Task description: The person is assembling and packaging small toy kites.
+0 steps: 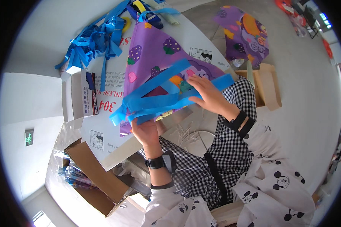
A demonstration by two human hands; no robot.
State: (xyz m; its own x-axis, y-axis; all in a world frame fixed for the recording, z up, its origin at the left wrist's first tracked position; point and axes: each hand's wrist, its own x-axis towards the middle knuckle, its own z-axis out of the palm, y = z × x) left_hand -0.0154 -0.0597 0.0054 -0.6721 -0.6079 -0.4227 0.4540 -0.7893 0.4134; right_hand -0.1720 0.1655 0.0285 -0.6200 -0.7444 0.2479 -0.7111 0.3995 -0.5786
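Pale flooring (pixel 303 75) lay beyond the right hand (pixel 206 94), and a white printed board (pixel 115 147) extended beneath and ahead of both hands. We found the purple patterned sheet (pixel 144 62) on that board, ahead of the left hand (pixel 144 133) and reaching under the right. Blue strip (pixel 153 100) lay in long loops across the sheet, between the hands. We noted the left palm turned upward, its fingertips hidden beneath the strip; whether they pinched it, we could not tell. The right hand lay over the strip, fingers extended, thumb spread apart. A tangle of blue strips (pixel 113 30) sat well ahead of the left hand. We judged both materials light and limp, the strip likely slippery and prone to twisting, best held flat by its edges near the gathered end.
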